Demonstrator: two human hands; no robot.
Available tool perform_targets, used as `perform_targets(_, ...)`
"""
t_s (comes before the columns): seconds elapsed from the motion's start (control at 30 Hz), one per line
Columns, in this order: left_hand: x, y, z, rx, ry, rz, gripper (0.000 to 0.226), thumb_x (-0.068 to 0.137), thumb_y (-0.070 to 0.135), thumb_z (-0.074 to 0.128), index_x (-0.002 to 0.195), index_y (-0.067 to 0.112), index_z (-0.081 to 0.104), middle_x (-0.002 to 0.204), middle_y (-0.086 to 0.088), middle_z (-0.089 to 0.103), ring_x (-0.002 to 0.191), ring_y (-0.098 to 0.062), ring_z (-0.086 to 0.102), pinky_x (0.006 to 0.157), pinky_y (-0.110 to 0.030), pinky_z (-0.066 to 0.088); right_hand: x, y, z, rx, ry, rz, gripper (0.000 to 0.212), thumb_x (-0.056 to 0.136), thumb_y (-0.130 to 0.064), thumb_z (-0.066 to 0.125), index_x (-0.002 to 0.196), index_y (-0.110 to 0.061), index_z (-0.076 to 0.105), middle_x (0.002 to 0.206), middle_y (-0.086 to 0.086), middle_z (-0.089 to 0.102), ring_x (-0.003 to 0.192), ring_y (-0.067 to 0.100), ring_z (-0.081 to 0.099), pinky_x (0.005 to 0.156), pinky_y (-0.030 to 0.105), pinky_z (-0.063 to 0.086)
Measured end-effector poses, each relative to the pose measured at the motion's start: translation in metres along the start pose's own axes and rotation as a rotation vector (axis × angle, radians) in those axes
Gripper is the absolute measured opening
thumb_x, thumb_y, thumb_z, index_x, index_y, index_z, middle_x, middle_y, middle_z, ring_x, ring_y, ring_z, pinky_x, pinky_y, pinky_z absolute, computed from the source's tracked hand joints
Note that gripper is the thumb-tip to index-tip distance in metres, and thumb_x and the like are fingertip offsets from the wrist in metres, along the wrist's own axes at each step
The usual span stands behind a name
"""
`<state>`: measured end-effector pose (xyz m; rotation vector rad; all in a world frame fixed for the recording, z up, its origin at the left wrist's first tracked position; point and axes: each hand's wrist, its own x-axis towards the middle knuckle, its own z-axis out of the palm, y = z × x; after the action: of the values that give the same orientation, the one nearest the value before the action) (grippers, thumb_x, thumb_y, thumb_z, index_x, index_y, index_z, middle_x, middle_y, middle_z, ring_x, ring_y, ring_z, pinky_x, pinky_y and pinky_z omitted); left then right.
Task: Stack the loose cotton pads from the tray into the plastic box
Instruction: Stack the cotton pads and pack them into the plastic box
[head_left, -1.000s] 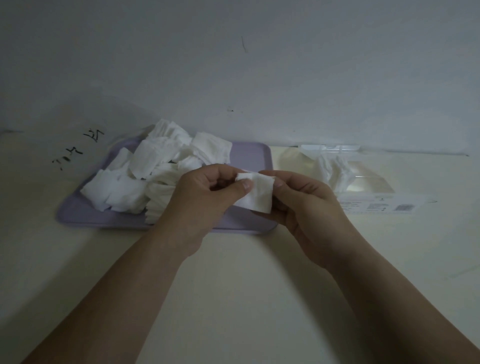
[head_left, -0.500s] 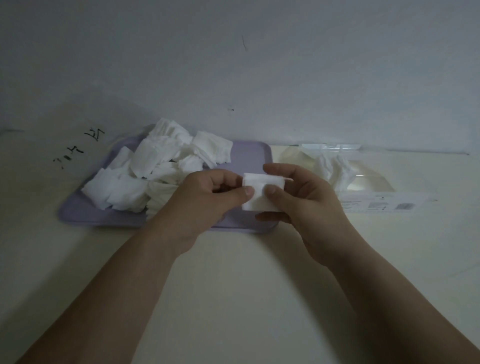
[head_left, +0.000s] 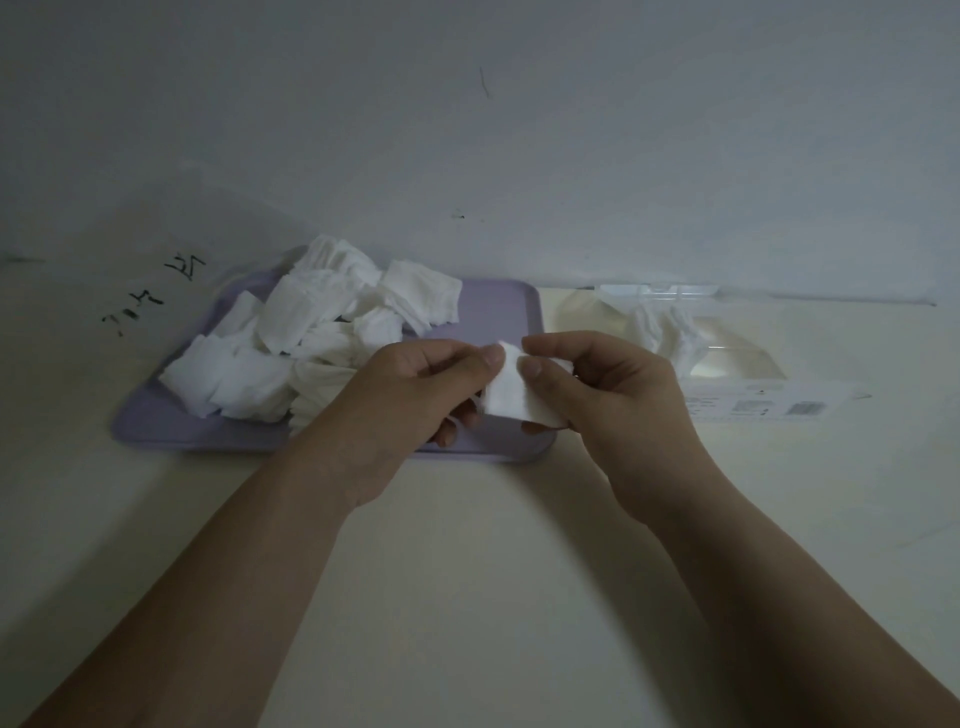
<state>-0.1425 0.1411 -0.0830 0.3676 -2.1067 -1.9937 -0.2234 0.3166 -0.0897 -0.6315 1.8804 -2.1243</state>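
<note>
Two bare forearms reach in from the bottom edge over the pale cream surface (head_left: 467, 582), both cut off by the frame below the elbow. The left hand (head_left: 415, 395) and the right hand (head_left: 618, 400) meet above the near right corner of the tray, and each grip is narrow, closed on the same small white square cotton pad (head_left: 506, 397). The left thumb presses the pad's upper left edge against the curled fingers behind it. The right thumb lies on the pad's face with the forefinger arched over the top. The pad's right side and back are hidden by the right hand, so it is unclear whether it is one pad or several. The shallow lilac rectangular plastic tray (head_left: 501, 306) lies flat on the surface, its near rim partly covered by the hands. A loose heap of white cotton pads (head_left: 306, 332) fills its left and middle parts. Just right of the tray sits the clear plastic box (head_left: 753, 402), hard to trace in the dim light, its label print too small to read. A few upright white pads (head_left: 662, 325) show inside it. Black handwritten marks (head_left: 156, 299) sit on the surface left of the tray, illegible. Behind everything rises a plain grey-white wall (head_left: 519, 130).
</note>
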Motion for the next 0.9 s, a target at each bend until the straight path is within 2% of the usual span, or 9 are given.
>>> perform_targets(0.13, -0.002, 0.000, 0.001, 0.036, 0.006, 0.069, 0.011, 0.091, 0.009, 0.076, 0.102, 0.010, 0.078, 0.075, -0.003, 0.071, 0.059, -0.005, 0.058, 0.055, -0.016, 0.044, 0.002, 0.002, -0.002, -0.070, 0.010, -0.037, 0.026, 0.089, -0.007, 0.080, 0.112, -0.019, 0.077, 0.093, 0.008, 0.080, 0.082, 0.016, 0.073, 0.084, 0.037, 0.061)
perform_targets(0.2, -0.002, 0.000, 0.000, 0.061, 0.048, 0.106, 0.013, 0.087, 0.005, 0.080, 0.096, 0.014, 0.076, 0.081, -0.007, 0.075, 0.067, -0.007, 0.064, 0.062, -0.015, 0.050, 0.003, 0.003, -0.002, -0.172, 0.012, -0.075, 0.031, 0.088, -0.003, 0.080, 0.114, -0.020, 0.077, 0.095, -0.001, 0.081, 0.084, 0.010, 0.074, 0.085, 0.030, 0.060)
perform_targets(0.3, 0.001, -0.005, -0.004, 0.155, 0.079, 0.163, 0.020, 0.086, 0.003, 0.082, 0.087, 0.022, 0.075, 0.089, -0.012, 0.077, 0.079, -0.020, 0.069, 0.083, -0.035, 0.059, 0.003, 0.005, 0.001, -0.379, 0.019, -0.146, 0.030, 0.087, -0.005, 0.080, 0.107, -0.028, 0.079, 0.101, -0.013, 0.080, 0.095, 0.003, 0.074, 0.089, 0.022, 0.057)
perform_targets(0.4, 0.001, -0.008, -0.007, 0.246, 0.024, 0.128, 0.025, 0.085, 0.000, 0.080, 0.094, 0.022, 0.075, 0.094, -0.006, 0.079, 0.092, -0.029, 0.076, 0.093, -0.048, 0.061, 0.005, 0.007, 0.003, -0.512, -0.038, -0.141, 0.029, 0.089, -0.010, 0.078, 0.111, -0.029, 0.078, 0.107, -0.016, 0.078, 0.104, -0.002, 0.070, 0.097, 0.019, 0.052)
perform_targets(0.53, 0.001, -0.011, -0.009, 0.306, -0.034, 0.082, 0.031, 0.080, 0.007, 0.083, 0.104, 0.024, 0.076, 0.097, -0.006, 0.079, 0.097, -0.036, 0.075, 0.092, -0.059, 0.059, 0.004, 0.009, 0.000, -0.586, -0.067, -0.105, 0.029, 0.092, -0.014, 0.076, 0.118, -0.027, 0.078, 0.101, -0.020, 0.075, 0.096, -0.007, 0.068, 0.086, 0.003, 0.046)
perform_targets(0.7, 0.003, -0.016, -0.006, 0.411, 0.001, 0.102, 0.015, 0.084, 0.019, 0.080, 0.098, 0.024, 0.077, 0.089, -0.004, 0.078, 0.087, -0.030, 0.075, 0.084, -0.058, 0.059, 0.003, 0.013, -0.001, -0.652, -0.063, -0.127, 0.028, 0.093, -0.012, 0.074, 0.119, -0.024, 0.079, 0.097, -0.020, 0.071, 0.086, -0.025, 0.060, 0.081, -0.004, 0.039)
perform_targets(0.77, 0.003, -0.016, -0.004, 0.414, 0.019, 0.134, 0.012, 0.091, 0.012, 0.076, 0.099, 0.021, 0.078, 0.088, -0.004, 0.078, 0.086, -0.029, 0.075, 0.085, -0.057, 0.059, 0.003, 0.013, 0.000, -0.651, -0.063, -0.137, 0.033, 0.093, -0.012, 0.075, 0.123, -0.027, 0.076, 0.103, -0.018, 0.073, 0.092, -0.022, 0.062, 0.084, -0.002, 0.041)
perform_targets(0.8, 0.002, -0.015, -0.005, 0.390, 0.023, 0.147, 0.013, 0.093, 0.009, 0.074, 0.099, 0.020, 0.078, 0.088, -0.003, 0.078, 0.086, -0.029, 0.075, 0.087, -0.055, 0.060, 0.004, 0.013, 0.000, -0.623, -0.064, -0.126, 0.037, 0.092, -0.013, 0.075, 0.125, -0.029, 0.074, 0.106, -0.017, 0.075, 0.096, -0.014, 0.066, 0.086, 0.001, 0.045)
perform_targets(0.9, -0.001, -0.010, -0.004, 0.335, 0.002, 0.149, 0.017, 0.094, 0.005, 0.072, 0.104, 0.017, 0.078, 0.086, -0.003, 0.079, 0.082, -0.026, 0.075, 0.086, -0.046, 0.061, 0.007, 0.014, -0.002, -0.477, -0.067, -0.046, 0.037, 0.090, -0.019, 0.080, 0.126, -0.028, 0.073, 0.103, 0.002, 0.079, 0.096, 0.015, 0.075, 0.091, 0.028, 0.059)
